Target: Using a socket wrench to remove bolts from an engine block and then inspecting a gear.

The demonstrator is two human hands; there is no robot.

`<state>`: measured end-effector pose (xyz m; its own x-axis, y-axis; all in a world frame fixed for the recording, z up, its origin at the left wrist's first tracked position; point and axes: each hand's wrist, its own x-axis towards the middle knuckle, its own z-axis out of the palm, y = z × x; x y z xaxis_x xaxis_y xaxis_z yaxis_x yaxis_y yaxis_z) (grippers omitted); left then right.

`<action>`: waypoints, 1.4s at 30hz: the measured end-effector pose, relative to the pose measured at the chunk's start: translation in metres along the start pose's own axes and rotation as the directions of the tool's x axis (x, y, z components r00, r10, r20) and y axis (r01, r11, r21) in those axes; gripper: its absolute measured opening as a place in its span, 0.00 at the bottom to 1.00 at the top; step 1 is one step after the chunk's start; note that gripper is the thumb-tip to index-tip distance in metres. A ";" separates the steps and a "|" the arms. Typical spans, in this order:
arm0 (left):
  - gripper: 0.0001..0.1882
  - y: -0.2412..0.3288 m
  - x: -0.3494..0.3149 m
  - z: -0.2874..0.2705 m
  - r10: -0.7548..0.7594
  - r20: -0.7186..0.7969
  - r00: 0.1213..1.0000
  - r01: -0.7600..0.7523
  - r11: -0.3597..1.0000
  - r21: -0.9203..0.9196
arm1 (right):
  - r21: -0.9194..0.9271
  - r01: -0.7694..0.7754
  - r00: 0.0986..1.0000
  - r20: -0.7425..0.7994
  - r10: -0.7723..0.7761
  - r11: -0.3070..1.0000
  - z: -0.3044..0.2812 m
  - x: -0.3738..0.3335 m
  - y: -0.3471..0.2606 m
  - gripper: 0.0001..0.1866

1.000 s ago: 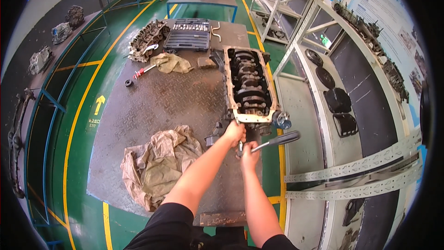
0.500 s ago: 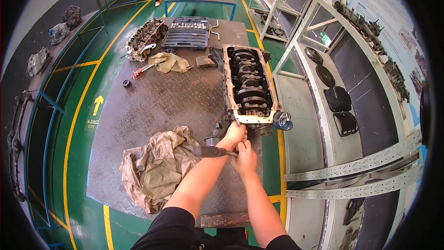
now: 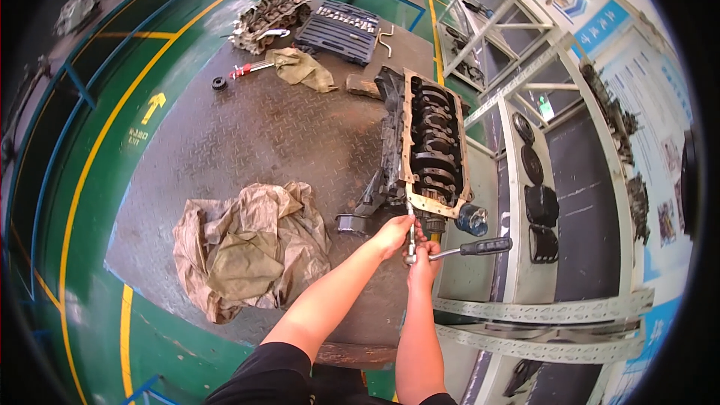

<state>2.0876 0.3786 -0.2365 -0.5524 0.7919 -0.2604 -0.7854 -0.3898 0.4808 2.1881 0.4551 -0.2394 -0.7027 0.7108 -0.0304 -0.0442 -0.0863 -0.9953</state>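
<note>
An engine block (image 3: 409, 131) lies with its crankshaft (image 3: 435, 142) exposed, at the right side of a metal-topped table. At its near end I hold a ratchet wrench (image 3: 486, 247) whose black handle points right. A slim extension bar (image 3: 411, 234) runs from the ratchet head toward the block's near edge; its far tip is too small to make out. My left hand (image 3: 392, 235) is closed about the extension bar. My right hand (image 3: 422, 274) is closed around the ratchet near its head, below the left fingers.
A crumpled brown cloth (image 3: 300, 232) lies left of my forearms. Farther off are a socket set case (image 3: 337, 36), a cylinder head (image 3: 262, 22), a small rag (image 3: 304, 70), a red-handled tool (image 3: 244, 70) and a wooden block (image 3: 364, 86). Metal shelving (image 3: 540, 309) stands close on the right.
The ratchet handle has swung from pointing left to pointing right. My view has turned, so the block sits farther right in it. Both hands stay at the block's near end.
</note>
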 end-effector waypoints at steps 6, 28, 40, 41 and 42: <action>0.16 -0.004 0.002 0.010 0.060 -0.060 0.996 -0.061 0.998 -0.006 | -0.716 0.531 0.842 0.388 -0.374 0.453 0.027 -0.026 -0.063 0.11; 0.12 -0.008 0.013 0.006 0.128 -0.184 0.975 -0.098 0.982 0.162 | -0.204 0.042 0.999 -0.006 -0.044 0.978 0.026 -0.017 -0.024 0.07; 0.11 -0.025 0.023 -0.009 0.182 0.397 0.900 0.211 0.614 -0.761 | -0.219 0.022 1.000 -0.012 -0.026 0.975 0.017 -0.006 -0.036 0.06; 0.11 -0.022 0.020 -0.011 0.184 0.406 0.895 0.228 0.593 -0.772 | -0.329 0.127 0.992 0.048 -0.117 0.936 0.023 -0.009 -0.039 0.06; 0.12 -0.020 0.021 -0.012 0.167 0.429 0.888 0.250 0.606 -0.755 | -0.427 0.232 0.972 0.064 -0.227 0.874 0.029 -0.012 -0.041 0.06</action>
<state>2.0885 0.3975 -0.2617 -0.5021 0.8394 0.2081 -0.8251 -0.3930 -0.4059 2.1779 0.4294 -0.1958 -0.7182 0.6657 0.2026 0.1012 0.3879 -0.9161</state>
